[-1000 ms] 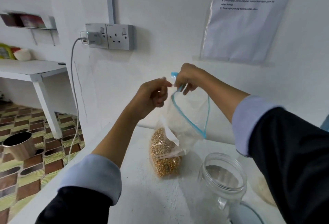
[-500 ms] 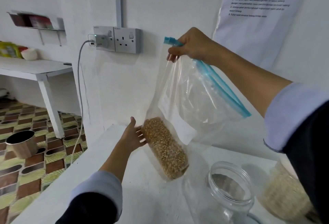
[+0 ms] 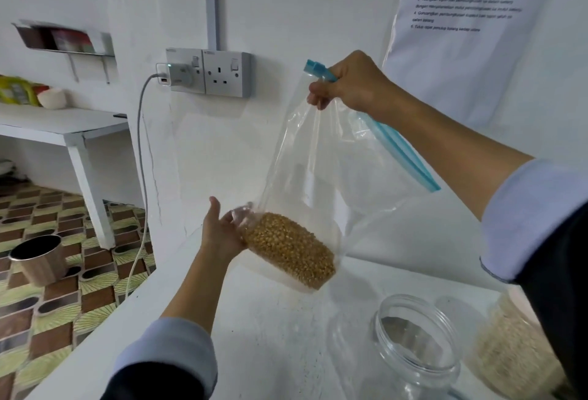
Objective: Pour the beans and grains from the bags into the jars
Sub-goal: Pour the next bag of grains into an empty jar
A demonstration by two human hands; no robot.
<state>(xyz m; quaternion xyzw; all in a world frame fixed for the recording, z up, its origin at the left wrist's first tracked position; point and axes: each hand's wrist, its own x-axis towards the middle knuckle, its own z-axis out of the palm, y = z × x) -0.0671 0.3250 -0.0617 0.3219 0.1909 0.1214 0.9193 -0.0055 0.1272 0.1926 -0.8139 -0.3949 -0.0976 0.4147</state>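
Bag [image 3: 318,151]: clear glossy plastic film. Jar [image 3: 413,342]: clear smooth plastic. Table [image 3: 270,336]: matt white.

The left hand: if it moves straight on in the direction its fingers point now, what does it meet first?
Its fingers point up and away, toward the wall. The left hand already touches the bag at the lower corner, beside the grains. Straight on it would probably slide past that corner and reach the white wall, though depth is unclear.

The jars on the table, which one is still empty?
The clear open jar nearest the bag is empty; the jar at the right edge, partly behind the sleeve, already holds pale grains.
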